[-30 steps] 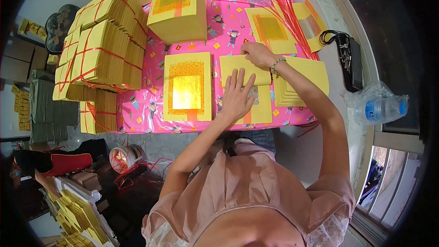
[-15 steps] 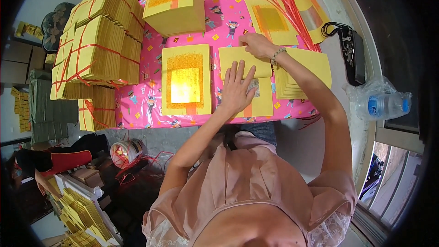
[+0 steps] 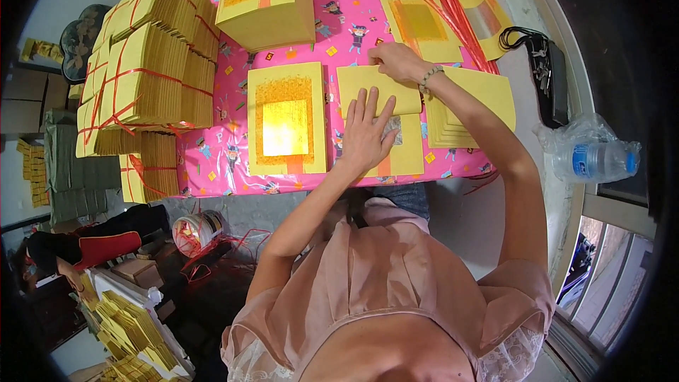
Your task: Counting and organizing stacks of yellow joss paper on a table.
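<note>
A yellow paper sheet (image 3: 346, 85) lies partly folded in front of me, with a silvery patch and an orange stripe showing on its lower part. My left hand (image 3: 366, 131) rests flat across it, fingers stretched out. At the fold's far edge is my right hand (image 3: 397, 62), wearing a beaded bracelet, its fingers curled; anything inside them is hidden. Left of my hands lies a yellow sheet (image 3: 322, 120) with a shiny gold square in an orange border. A fanned pile of folded yellow paper (image 3: 481, 99) sits under and beside my right forearm.
Tied yellow paper bundles (image 3: 141, 78) are stacked at left, near a tall paper block (image 3: 272, 25). Red plastic strips (image 3: 453, 7) trail over sheets at the far right. A black pouch with keys (image 3: 548, 78) and a bagged water bottle (image 3: 601, 161) lie beyond the pink-covered table (image 3: 219, 163).
The whole view has shifted slightly. Both hands keep nearly the same places on the folded sheet.
</note>
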`<action>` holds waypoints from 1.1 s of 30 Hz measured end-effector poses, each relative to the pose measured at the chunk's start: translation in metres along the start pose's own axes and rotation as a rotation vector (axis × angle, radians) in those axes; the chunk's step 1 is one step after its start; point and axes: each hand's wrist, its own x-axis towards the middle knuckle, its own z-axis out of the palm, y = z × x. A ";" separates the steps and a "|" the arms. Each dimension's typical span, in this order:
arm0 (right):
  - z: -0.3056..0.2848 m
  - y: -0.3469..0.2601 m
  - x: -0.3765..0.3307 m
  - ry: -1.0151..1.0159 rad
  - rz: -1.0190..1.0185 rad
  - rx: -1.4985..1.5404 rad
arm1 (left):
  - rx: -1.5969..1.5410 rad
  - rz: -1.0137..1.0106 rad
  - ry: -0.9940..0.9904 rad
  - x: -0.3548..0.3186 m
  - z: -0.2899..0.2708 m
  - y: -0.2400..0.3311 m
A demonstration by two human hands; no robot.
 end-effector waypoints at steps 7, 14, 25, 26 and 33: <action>0.000 -0.004 0.001 -0.008 0.017 -0.009 | 0.003 0.000 0.003 0.000 0.000 -0.001; -0.005 -0.009 0.001 -0.013 0.020 -0.002 | 0.002 -0.004 -0.001 -0.001 -0.001 -0.001; 0.004 -0.012 0.020 -0.080 -0.060 0.069 | 0.011 -0.005 0.000 -0.001 0.000 -0.002; 0.003 -0.013 0.021 -0.087 -0.050 0.060 | 0.007 -0.008 -0.005 -0.001 0.001 -0.002; 0.004 -0.013 0.017 -0.091 0.000 0.002 | -0.002 0.011 -0.002 0.001 0.001 0.000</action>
